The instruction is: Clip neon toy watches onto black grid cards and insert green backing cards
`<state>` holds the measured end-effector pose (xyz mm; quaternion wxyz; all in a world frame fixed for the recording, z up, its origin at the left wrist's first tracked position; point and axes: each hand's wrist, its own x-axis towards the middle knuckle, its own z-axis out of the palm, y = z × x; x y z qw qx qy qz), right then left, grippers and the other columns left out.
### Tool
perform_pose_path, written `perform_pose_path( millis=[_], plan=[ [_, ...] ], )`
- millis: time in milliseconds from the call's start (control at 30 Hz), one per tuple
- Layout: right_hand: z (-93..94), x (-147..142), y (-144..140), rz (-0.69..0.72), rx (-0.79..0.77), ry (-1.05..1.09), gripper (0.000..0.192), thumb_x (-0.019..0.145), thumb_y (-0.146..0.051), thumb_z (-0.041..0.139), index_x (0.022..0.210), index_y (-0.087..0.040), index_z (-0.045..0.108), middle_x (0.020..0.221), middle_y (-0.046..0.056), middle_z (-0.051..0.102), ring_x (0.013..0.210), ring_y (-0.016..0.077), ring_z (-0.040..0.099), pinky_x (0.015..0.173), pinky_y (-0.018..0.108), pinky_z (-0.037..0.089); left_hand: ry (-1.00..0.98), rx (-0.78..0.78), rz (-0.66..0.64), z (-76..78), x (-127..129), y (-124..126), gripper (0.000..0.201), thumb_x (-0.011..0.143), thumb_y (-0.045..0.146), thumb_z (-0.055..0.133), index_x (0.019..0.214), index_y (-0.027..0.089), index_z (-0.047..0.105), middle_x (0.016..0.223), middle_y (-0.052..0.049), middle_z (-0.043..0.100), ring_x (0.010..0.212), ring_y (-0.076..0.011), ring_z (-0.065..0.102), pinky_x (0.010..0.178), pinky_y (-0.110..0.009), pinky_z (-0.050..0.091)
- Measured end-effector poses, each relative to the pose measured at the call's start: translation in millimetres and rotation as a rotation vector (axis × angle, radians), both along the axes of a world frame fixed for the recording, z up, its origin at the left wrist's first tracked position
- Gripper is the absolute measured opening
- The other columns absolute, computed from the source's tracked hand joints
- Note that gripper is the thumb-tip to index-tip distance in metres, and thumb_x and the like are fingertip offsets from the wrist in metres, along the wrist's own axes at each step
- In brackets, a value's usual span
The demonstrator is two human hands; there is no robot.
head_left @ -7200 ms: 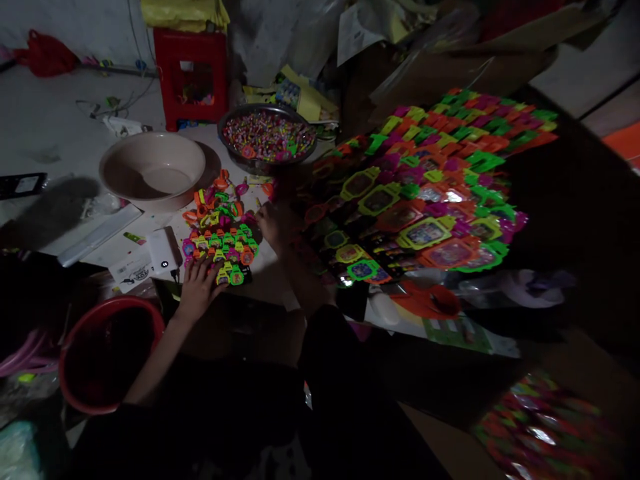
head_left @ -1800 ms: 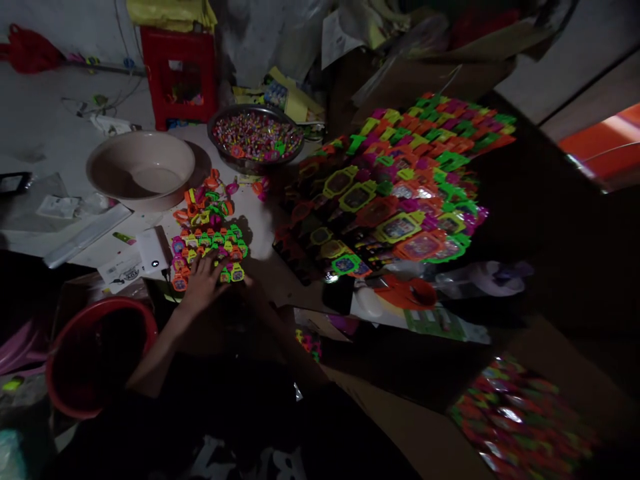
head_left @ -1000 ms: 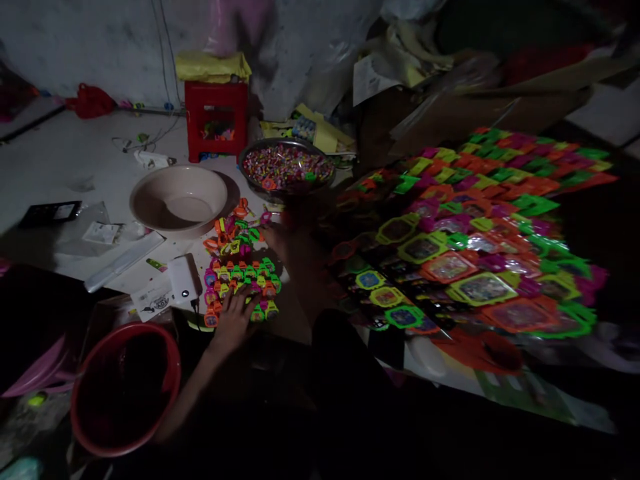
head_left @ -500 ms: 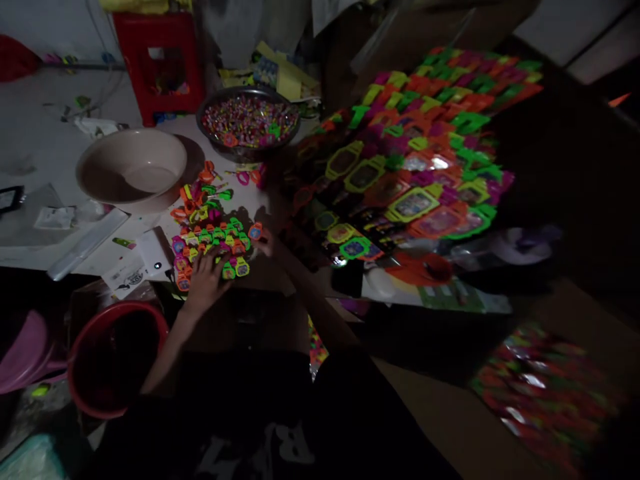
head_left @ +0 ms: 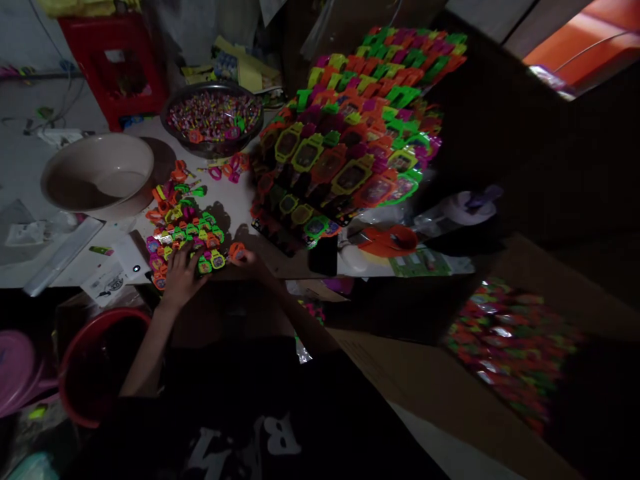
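Since half a second ago the right hand (head_left: 249, 259) has drawn in from beside the toy block to its near right corner, carrying an orange toy piece (head_left: 236, 251) pinched in its fingertips. The left hand (head_left: 179, 275) lies flat, fingers spread and pressing nothing shut, on the near edge of the block of small toy watches (head_left: 186, 241).

Just beyond the block lies a loose heap of pieces (head_left: 175, 193), then the beige basin (head_left: 97, 175) to its far left and the metal bowl of beads (head_left: 214, 118) beyond. A white power bank (head_left: 131, 256) touches the block's left side.

A push from the resting palm could, I judge, slide rows out of line or off the table edge into the red bucket (head_left: 95, 363) below. Bare table lies only to the block's right, before the big watch sheets (head_left: 350, 140).
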<state>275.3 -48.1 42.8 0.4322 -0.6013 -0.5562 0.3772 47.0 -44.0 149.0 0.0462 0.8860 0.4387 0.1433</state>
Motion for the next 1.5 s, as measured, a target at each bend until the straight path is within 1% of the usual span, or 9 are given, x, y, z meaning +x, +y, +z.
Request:
perform_pose_path(
  millis=[233,367,500,633,800,1033,1200,1333,1500],
  plan=[
    [1.4,-6,0,0.016,-0.08,-0.005,0.024,0.071,-0.038,0.067,0.066,-0.017,0.058,0.064,0.0,0.059,0.064,0.0135,0.053,0.062,0.024,0.046,0.012,0.028,-0.019,1.5,-1,1,0.065,0.083,0.04,0.062,0.142,0.022,0.04,0.142,-0.016,0.043,0.137,-0.0304,0.036,0.114,-0.052,0.026],
    [2.0,-10,6,0.114,-0.03,-0.013,0.013,0.077,-0.027,0.062,0.081,-0.015,0.064,0.08,0.005,0.067,0.079,0.0168,0.06,0.077,0.027,0.049,0.033,0.022,-0.03,6.9,4,-2,0.068,0.084,0.041,0.061,0.146,0.025,0.036,0.145,-0.016,0.039,0.139,-0.0313,0.033,0.116,-0.055,0.021],
    [8.3,-10,16,0.221,-0.016,-0.027,0.019,0.08,-0.022,0.058,0.095,-0.015,0.066,0.095,0.008,0.07,0.09,0.0199,0.063,0.088,0.032,0.05,0.047,0.006,-0.022,10.7,12,-8,0.065,0.083,0.041,0.064,0.143,0.03,0.041,0.152,-0.015,0.03,0.143,-0.0355,0.024,0.115,-0.06,0.016],
    [15.9,-11,22,0.297,0.009,-0.019,0.025,0.082,-0.02,0.054,0.103,-0.012,0.066,0.102,0.009,0.07,0.093,0.021,0.064,0.088,0.032,0.05,0.045,-0.01,-0.012,9.6,13,-8,0.064,0.082,0.043,0.064,0.142,0.029,0.043,0.154,-0.015,0.028,0.144,-0.0356,0.022,0.115,-0.061,0.018],
    [15.4,-13,19,0.281,0.021,-0.041,0.027,0.083,-0.019,0.054,0.106,-0.011,0.065,0.106,0.01,0.069,0.097,0.022,0.064,0.091,0.034,0.049,0.04,-0.001,-0.026,8.1,10,-7,0.059,0.084,0.042,0.063,0.139,0.029,0.047,0.154,-0.014,0.027,0.144,-0.035,0.023,0.115,-0.058,0.018],
    [12.5,-18,5,0.219,0.046,-0.03,0.028,0.085,-0.021,0.052,0.11,-0.014,0.063,0.105,0.009,0.069,0.098,0.0205,0.063,0.093,0.034,0.048,0.045,-0.045,-0.01,6.4,10,-8,0.06,0.085,0.043,0.061,0.141,0.027,0.045,0.156,-0.016,0.024,0.144,-0.0357,0.021,0.115,-0.059,0.017],
    [14.8,-21,-6,0.199,0.038,-0.062,0.026,0.086,-0.024,0.052,0.108,-0.014,0.062,0.102,0.01,0.068,0.091,0.0211,0.063,0.087,0.033,0.049,0.043,-0.031,-0.007,5.4,10,-9,0.06,0.085,0.042,0.061,0.141,0.027,0.045,0.156,-0.014,0.026,0.144,-0.0337,0.022,0.116,-0.056,0.017],
    [14.9,-18,-4,0.257,0.048,-0.086,0.025,0.088,-0.024,0.051,0.108,-0.014,0.062,0.102,0.01,0.068,0.091,0.0202,0.062,0.086,0.031,0.048,0.044,-0.028,0.004,5.0,10,-10,0.059,0.084,0.041,0.063,0.14,0.027,0.048,0.156,-0.014,0.026,0.144,-0.0337,0.022,0.117,-0.056,0.017],
    [14.6,-16,8,0.292,-0.017,-0.136,0.023,0.084,-0.021,0.055,0.103,-0.013,0.063,0.102,0.011,0.069,0.091,0.0211,0.063,0.087,0.032,0.048,0.025,-0.03,0.014,2.0,10,-11,0.061,0.083,0.04,0.064,0.14,0.027,0.047,0.156,-0.014,0.026,0.144,-0.0343,0.022,0.116,-0.056,0.017]
  ],
)
